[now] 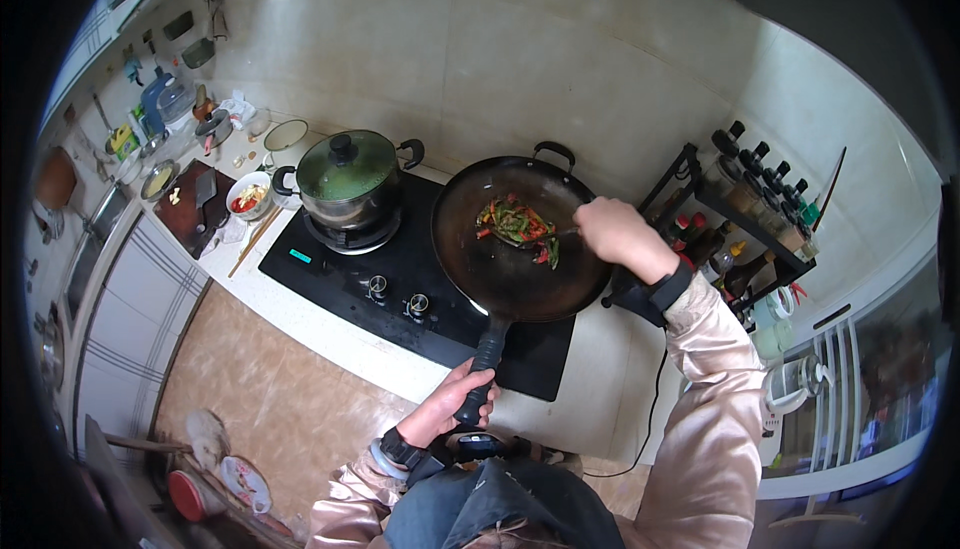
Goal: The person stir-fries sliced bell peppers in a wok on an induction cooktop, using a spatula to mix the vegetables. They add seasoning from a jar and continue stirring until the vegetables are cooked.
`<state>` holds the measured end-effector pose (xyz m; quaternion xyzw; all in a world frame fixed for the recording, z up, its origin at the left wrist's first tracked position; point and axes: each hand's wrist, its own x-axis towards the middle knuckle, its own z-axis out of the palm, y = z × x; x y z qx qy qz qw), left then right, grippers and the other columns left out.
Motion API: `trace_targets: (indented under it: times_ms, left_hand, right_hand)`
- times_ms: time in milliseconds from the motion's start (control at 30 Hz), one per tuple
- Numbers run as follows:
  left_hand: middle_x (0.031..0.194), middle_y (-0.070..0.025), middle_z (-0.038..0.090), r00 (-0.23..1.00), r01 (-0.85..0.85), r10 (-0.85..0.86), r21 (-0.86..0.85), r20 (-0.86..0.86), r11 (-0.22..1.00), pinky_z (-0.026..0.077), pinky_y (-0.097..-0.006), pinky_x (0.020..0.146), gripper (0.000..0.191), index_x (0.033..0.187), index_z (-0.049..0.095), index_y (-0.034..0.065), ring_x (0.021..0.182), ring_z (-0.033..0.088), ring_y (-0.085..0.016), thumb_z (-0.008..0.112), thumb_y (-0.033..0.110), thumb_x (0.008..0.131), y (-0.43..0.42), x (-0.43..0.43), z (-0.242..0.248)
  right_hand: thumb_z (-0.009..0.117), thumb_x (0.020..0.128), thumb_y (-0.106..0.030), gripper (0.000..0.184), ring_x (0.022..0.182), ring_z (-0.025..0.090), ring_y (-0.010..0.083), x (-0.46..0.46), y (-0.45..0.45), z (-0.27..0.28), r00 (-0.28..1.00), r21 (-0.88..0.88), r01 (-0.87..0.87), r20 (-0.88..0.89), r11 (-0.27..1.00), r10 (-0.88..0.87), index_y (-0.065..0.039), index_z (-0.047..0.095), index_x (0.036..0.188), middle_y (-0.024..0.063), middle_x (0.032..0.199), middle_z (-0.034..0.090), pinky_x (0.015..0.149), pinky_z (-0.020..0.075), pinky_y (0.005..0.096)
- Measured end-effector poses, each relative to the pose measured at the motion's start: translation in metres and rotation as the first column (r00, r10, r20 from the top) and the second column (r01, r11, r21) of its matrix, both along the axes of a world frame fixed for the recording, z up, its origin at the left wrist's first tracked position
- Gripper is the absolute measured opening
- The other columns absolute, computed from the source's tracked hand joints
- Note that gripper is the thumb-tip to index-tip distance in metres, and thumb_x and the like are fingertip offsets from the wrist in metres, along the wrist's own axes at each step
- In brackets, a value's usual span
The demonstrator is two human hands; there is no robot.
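A dark wok (517,294) sits over the right side of the black glass cooktop (337,286). My left hand (457,395) is closed around its black handle (487,350). Above the wok's right side, my right hand (619,234) grips a utensil, mostly hidden by the fist; its thin dark handle (564,232) reaches into the food. Chopped green and red peppers (517,219) lie heaped in the middle of the wok. On the left burner stands a steel pot (345,208) under a glass lid (349,166) with a black knob.
Left of the pot are a bowl of chopped food (249,196), chopsticks (255,243) and a cleaver (205,187) on a dark cutting board (174,219). A black spice rack (742,219) with jars and bottles stands at right. A black cord (660,384) hangs over the counter's edge.
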<state>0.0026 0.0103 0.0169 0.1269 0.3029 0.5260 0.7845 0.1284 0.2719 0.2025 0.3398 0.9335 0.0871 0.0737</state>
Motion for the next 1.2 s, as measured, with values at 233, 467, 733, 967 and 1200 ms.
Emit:
trace_targets:
  times_ms: [233,467,733,967,1200]
  left_hand:
    - [0.076,-0.0029,0.054,1.0,-0.004,0.004,0.005,0.001,1.0,0.05,-0.0272,0.048,0.032,0.118,0.036,0.0154,0.055,0.055,-0.013,0.058,0.024,0.097,0.0,-0.001,-0.002]
    - [0.078,-0.0058,0.056,1.0,-0.028,0.028,-0.012,-0.005,1.0,0.052,-0.0273,0.047,0.04,0.132,0.039,0.01,0.052,0.057,-0.014,0.057,0.023,0.098,0.0,0.001,-0.004]
    - [0.078,-0.0032,0.055,1.0,0.01,-0.01,-0.008,0.006,1.0,0.05,-0.0277,0.047,0.031,0.117,0.037,0.0167,0.056,0.056,-0.013,0.059,0.025,0.097,0.001,0.0,-0.009]
    - [0.077,-0.0027,0.055,1.0,0.005,-0.005,-0.01,-0.009,1.0,0.048,-0.0268,0.047,0.029,0.116,0.038,0.017,0.056,0.055,-0.012,0.059,0.025,0.097,0.0,0.001,-0.004]
    - [0.077,-0.0028,0.055,1.0,-0.002,0.002,0.002,-0.025,1.0,0.049,-0.0271,0.048,0.027,0.115,0.039,0.0164,0.055,0.055,-0.013,0.058,0.025,0.098,0.001,0.0,-0.003]
  right_hand:
    - [0.065,0.075,-0.009,0.012,0.087,0.07,0.0323,0.031,-0.014,0.033,0.963,0.126,-0.029,0.271,0.992,-0.006,-0.008,0.074,0.083,0.015,0.086,0.071,0.073,0.0561,0.0404]
    - [0.064,0.075,-0.01,0.022,0.078,0.068,0.0269,0.02,-0.005,-0.037,0.988,0.388,-0.085,0.151,0.918,0.028,-0.005,0.07,0.095,0.0091,0.085,0.068,0.065,0.0546,0.0368]
    - [0.064,0.069,-0.006,0.003,0.076,0.067,0.0315,0.041,0.034,-0.009,0.934,0.516,-0.301,-0.01,0.802,0.357,-0.005,0.066,0.071,0.0143,0.073,0.065,0.064,0.0518,0.042]
    - [0.062,0.072,-0.01,0.009,0.078,0.061,0.0283,-0.008,0.045,-0.037,0.893,0.445,-0.376,-0.059,0.813,0.446,-0.005,0.063,0.079,0.009,0.08,0.059,0.064,0.0494,0.0399]
    - [0.063,0.069,-0.014,0.008,0.074,0.059,0.0213,0.019,-0.045,0.035,0.792,0.399,-0.584,0.091,0.707,0.603,-0.007,0.064,0.073,0.0033,0.071,0.055,0.063,0.0447,0.0337]
